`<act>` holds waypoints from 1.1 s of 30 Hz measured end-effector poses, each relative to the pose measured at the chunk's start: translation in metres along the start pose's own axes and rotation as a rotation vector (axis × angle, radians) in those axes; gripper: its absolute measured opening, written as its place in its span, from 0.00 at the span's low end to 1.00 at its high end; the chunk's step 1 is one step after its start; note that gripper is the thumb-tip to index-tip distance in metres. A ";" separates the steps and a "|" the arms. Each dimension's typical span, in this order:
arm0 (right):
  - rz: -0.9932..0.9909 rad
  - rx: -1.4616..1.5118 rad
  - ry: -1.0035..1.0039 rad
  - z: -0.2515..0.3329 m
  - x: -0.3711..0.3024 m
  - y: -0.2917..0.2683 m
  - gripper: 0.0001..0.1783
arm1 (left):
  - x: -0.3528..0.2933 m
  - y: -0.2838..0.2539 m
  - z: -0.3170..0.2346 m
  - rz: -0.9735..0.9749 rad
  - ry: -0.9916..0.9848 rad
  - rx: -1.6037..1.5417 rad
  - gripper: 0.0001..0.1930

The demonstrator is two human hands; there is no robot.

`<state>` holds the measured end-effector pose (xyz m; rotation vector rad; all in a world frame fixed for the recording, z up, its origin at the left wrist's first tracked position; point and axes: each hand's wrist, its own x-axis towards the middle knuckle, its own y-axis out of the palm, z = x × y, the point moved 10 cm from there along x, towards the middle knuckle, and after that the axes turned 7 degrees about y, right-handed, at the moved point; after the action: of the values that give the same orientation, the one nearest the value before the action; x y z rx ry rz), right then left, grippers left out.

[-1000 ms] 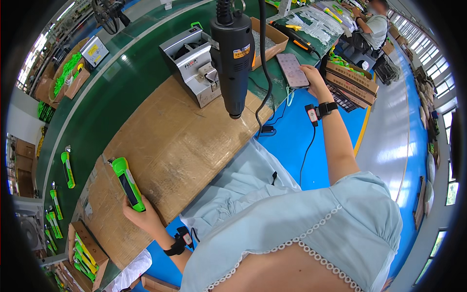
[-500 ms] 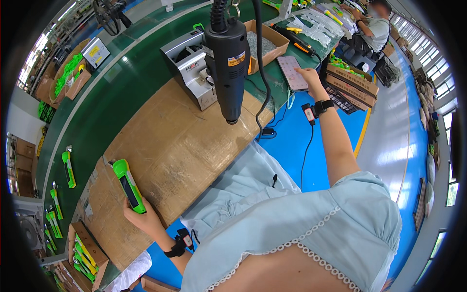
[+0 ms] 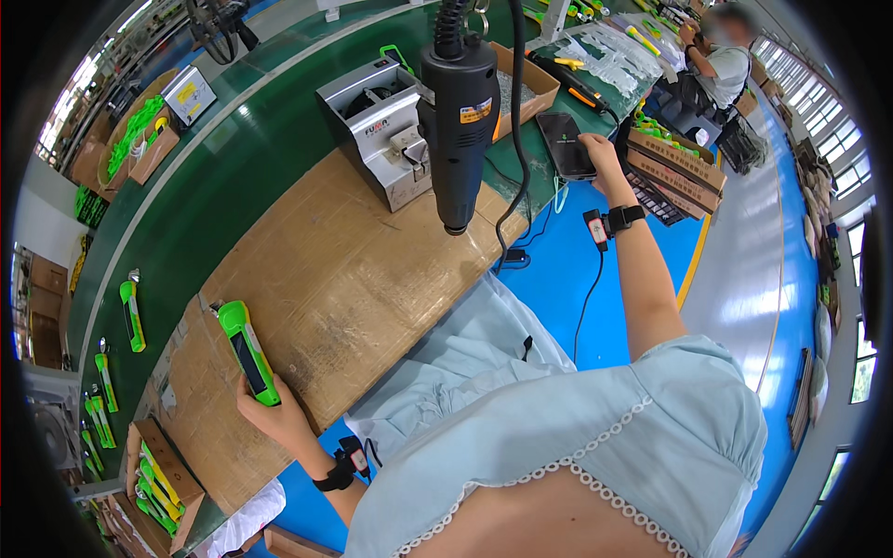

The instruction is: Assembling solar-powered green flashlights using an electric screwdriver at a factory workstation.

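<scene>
My left hand [image 3: 270, 416] grips the near end of a bright green, long tool with a dark panel [image 3: 247, 350], resting on the brown cardboard sheet [image 3: 344, 279] that covers the bench. My right hand [image 3: 598, 155] is stretched out to the far right and holds a dark phone [image 3: 564, 144] with a cable hanging from the wrist area. A black electric screwdriver [image 3: 458, 121] hangs from above, over the cardboard between the two hands.
A grey metal feeder box [image 3: 386, 130] stands behind the screwdriver. A green conveyor belt [image 3: 214, 177] carries more green tools [image 3: 130, 314]. Cardboard boxes of green parts [image 3: 158, 484] sit at the left. Another person [image 3: 721, 56] works at the far right.
The hanging screwdriver has drifted slightly left in the view. My right hand with the phone has shifted a little; my left hand still holds the green tool in place.
</scene>
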<state>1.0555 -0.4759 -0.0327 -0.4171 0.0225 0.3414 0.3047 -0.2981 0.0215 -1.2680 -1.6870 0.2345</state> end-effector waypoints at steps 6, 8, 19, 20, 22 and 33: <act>-0.006 -0.402 0.006 0.011 -0.003 -0.001 0.29 | 0.001 -0.001 -0.003 0.009 -0.029 0.000 0.24; 0.076 -0.357 0.016 0.010 -0.005 0.007 0.28 | 0.001 -0.003 -0.004 0.002 -0.020 0.002 0.24; 0.310 -0.396 0.033 0.043 -0.043 0.039 0.17 | -0.001 0.000 -0.002 -0.001 0.000 -0.007 0.25; 0.303 -0.390 0.034 0.038 -0.042 0.039 0.17 | -0.001 0.000 -0.002 -0.002 0.009 -0.012 0.25; 0.048 -0.274 -0.220 0.065 -0.049 0.024 0.17 | -0.002 0.000 0.000 -0.002 -0.008 -0.018 0.25; -0.112 -0.383 -0.423 0.068 -0.060 0.023 0.18 | -0.002 0.000 0.000 0.005 0.000 0.005 0.24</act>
<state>0.9876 -0.4479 0.0258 -0.7144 -0.4842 0.3177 0.3046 -0.2994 0.0206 -1.2684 -1.6831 0.2414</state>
